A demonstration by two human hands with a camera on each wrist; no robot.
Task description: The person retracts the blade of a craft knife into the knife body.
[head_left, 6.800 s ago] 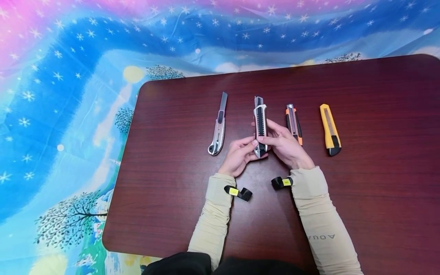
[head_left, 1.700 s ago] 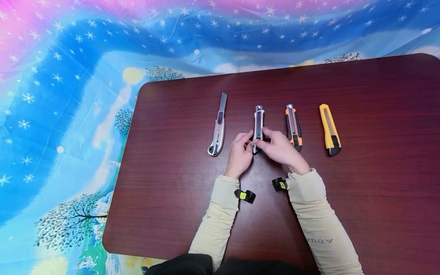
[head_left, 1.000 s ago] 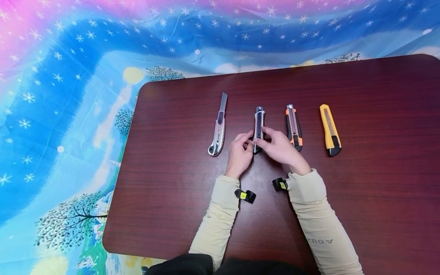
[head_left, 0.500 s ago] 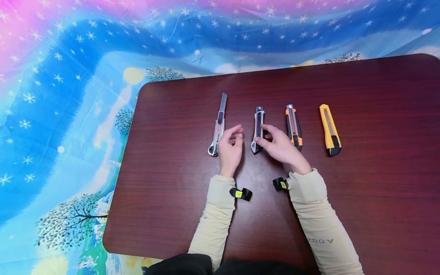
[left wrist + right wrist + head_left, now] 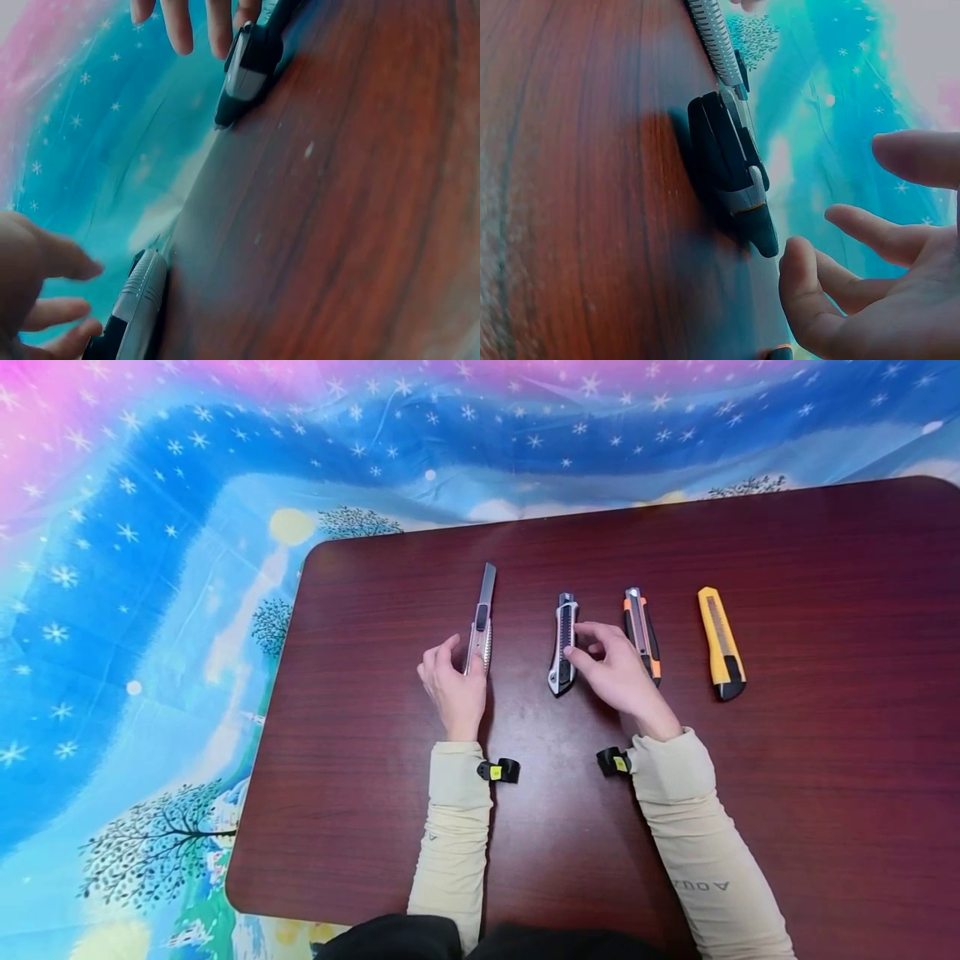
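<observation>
A silver cutter knife (image 5: pixel 477 639), its long blade out, lies on the table. My left hand (image 5: pixel 459 693) hovers over its lower end, covering that end in the head view, with fingers spread and bent beside the handle (image 5: pixel 146 300). To the right lies a silver and black cutter knife (image 5: pixel 564 647) with a short length of blade showing. Close along its right side is my right hand (image 5: pixel 621 677). The right wrist view shows a gap between those fingers (image 5: pixel 802 277) and the black-ended handle (image 5: pixel 720 142).
An orange and black cutter knife (image 5: pixel 641 635), partly behind my right hand, lies further right. Beyond it is a yellow cutter knife (image 5: pixel 722 643) with a black end. The dark red wooden table (image 5: pixel 360 635) has rounded corners; a patterned blue cloth (image 5: pixel 450 435) hangs behind.
The silver and black knife was held raised in both hands, then lowered onto the table. My left hand let go and moved left to the silver knife; the right hand's fingers came off the handle.
</observation>
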